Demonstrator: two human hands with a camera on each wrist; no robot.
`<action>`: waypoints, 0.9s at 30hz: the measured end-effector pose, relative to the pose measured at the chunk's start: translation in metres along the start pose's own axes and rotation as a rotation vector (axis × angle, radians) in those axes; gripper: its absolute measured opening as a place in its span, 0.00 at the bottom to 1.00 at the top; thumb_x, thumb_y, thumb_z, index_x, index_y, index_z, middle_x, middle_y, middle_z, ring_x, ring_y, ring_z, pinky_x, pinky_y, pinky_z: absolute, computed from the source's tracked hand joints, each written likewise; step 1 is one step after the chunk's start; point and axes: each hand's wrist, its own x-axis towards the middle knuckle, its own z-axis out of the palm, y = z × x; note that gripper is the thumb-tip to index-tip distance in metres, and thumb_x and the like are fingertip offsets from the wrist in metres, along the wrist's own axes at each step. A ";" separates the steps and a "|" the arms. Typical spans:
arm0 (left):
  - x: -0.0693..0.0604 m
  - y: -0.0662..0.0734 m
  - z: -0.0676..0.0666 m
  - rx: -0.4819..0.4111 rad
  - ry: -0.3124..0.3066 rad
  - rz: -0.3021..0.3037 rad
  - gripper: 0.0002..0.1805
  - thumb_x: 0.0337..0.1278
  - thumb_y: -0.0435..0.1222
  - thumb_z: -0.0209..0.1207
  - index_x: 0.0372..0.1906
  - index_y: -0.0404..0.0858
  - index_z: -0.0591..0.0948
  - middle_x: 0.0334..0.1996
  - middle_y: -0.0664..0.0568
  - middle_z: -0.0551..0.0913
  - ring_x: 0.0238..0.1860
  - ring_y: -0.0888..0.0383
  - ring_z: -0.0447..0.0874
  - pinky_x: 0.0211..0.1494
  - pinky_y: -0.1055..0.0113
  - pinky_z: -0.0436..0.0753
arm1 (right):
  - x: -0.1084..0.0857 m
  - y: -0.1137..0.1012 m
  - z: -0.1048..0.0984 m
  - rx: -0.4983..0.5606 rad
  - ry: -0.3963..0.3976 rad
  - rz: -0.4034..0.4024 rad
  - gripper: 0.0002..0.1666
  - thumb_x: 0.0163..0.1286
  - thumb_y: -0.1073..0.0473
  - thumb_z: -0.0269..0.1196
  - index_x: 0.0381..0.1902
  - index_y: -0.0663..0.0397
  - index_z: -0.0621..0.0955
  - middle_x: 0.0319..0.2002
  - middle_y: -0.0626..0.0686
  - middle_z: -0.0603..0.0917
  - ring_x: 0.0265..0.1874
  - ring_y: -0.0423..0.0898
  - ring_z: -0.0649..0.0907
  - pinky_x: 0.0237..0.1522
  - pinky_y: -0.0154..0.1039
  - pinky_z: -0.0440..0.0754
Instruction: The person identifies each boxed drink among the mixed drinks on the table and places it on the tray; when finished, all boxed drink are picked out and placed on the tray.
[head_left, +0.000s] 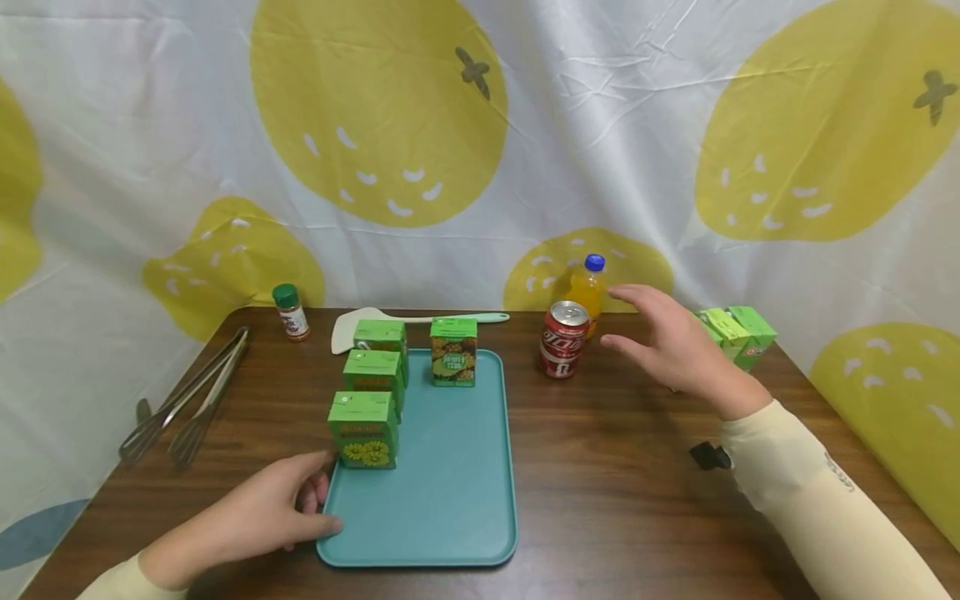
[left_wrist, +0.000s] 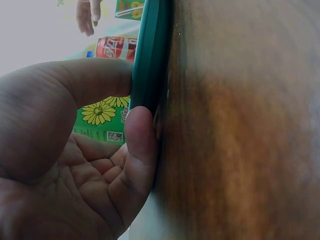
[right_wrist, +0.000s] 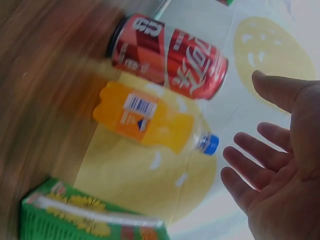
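My left hand (head_left: 273,504) grips the left rim of a teal tray (head_left: 442,500); in the left wrist view the thumb lies over the rim (left_wrist: 150,55) and a fingertip is against its outer side. On the tray stand several green drink cartons: three in a row along the left side, the front carton (head_left: 367,433) nearest my left hand, and another carton (head_left: 453,358) at the back. My right hand (head_left: 678,346) hovers with fingers spread, holding nothing. Closest to it are an orange drink bottle (right_wrist: 145,117) with a blue cap and a red soda can (right_wrist: 170,57), both upright and untouched.
Further green cartons (head_left: 750,329) stand at the right, partly behind my right hand. A white spatula (head_left: 352,329) lies behind the tray. At the left are a green-capped spice jar (head_left: 291,317) and metal tongs (head_left: 198,408). A lemon-patterned cloth (head_left: 562,150) hangs behind the table.
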 end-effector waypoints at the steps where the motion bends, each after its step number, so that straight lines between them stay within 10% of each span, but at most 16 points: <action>1: 0.000 0.000 0.000 0.001 -0.001 -0.003 0.23 0.61 0.38 0.80 0.48 0.33 0.77 0.31 0.50 0.79 0.25 0.58 0.80 0.20 0.62 0.84 | -0.002 0.002 -0.002 -0.009 0.002 0.010 0.39 0.70 0.60 0.81 0.74 0.64 0.78 0.71 0.65 0.82 0.71 0.66 0.80 0.71 0.69 0.77; 27: 0.000 0.000 -0.001 0.007 -0.008 -0.007 0.23 0.61 0.39 0.80 0.47 0.34 0.77 0.31 0.50 0.79 0.24 0.57 0.80 0.20 0.60 0.85 | -0.046 0.048 -0.033 -0.112 -0.024 0.176 0.42 0.69 0.58 0.81 0.75 0.64 0.76 0.71 0.70 0.79 0.70 0.73 0.77 0.66 0.75 0.76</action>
